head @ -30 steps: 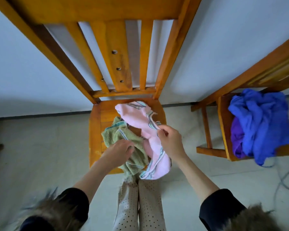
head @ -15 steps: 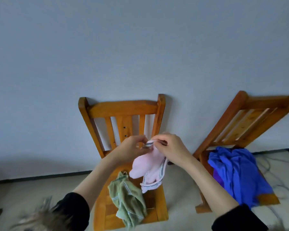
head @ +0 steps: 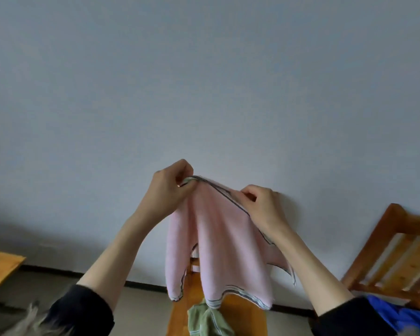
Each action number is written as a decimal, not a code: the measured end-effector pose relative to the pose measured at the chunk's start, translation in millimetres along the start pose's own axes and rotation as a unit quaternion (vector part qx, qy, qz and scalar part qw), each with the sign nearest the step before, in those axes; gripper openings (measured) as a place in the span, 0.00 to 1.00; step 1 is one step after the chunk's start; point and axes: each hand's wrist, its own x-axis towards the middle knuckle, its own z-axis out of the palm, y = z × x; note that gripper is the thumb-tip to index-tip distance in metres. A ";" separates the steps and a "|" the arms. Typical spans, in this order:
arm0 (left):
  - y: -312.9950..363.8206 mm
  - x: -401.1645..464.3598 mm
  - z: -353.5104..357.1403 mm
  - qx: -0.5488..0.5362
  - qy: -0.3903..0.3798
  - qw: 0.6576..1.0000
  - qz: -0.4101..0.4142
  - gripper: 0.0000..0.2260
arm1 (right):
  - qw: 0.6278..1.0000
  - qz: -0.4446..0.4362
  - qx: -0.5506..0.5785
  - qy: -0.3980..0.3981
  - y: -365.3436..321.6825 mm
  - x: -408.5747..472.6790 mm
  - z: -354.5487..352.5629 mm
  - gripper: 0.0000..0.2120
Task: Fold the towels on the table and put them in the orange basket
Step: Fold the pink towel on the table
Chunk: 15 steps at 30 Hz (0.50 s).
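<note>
A pink towel (head: 223,248) with striped borders hangs in the air in front of the wall. My left hand (head: 170,190) pinches its top corner. My right hand (head: 260,202) pinches the same upper edge a little to the right and lower. The cloth drapes down from both hands. Below it a green towel (head: 206,321) lies crumpled on a wooden chair seat (head: 243,316). No orange basket is in view.
A second wooden chair (head: 395,253) stands at the right with blue cloth (head: 403,314) on it. A wooden corner (head: 0,265) shows at the left edge. The pale wall fills the upper view, with a dark skirting line along the floor.
Both hands have lifted the pink towel off the chair and moved apart along its top edge, so it hangs spread. The view has tilted up toward the wall.
</note>
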 end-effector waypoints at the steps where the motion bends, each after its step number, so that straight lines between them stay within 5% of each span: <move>1: 1.3 -4.5 -11.0 0.013 0.018 1.000 0.000 0.11 | 1.000 -0.011 -0.003 -0.029 -3.0 -1.6 2.8 0.11; 6: 2.1 -53.9 -64.8 0.095 0.105 0.989 -0.049 0.12 | 0.975 -0.069 0.019 -0.212 -21.0 -22.0 35.6 0.05; 15: -31.6 -187.8 -191.9 0.223 0.213 0.927 -0.215 0.14 | 0.978 -0.137 0.048 -0.147 -142.0 -52.3 142.4 0.25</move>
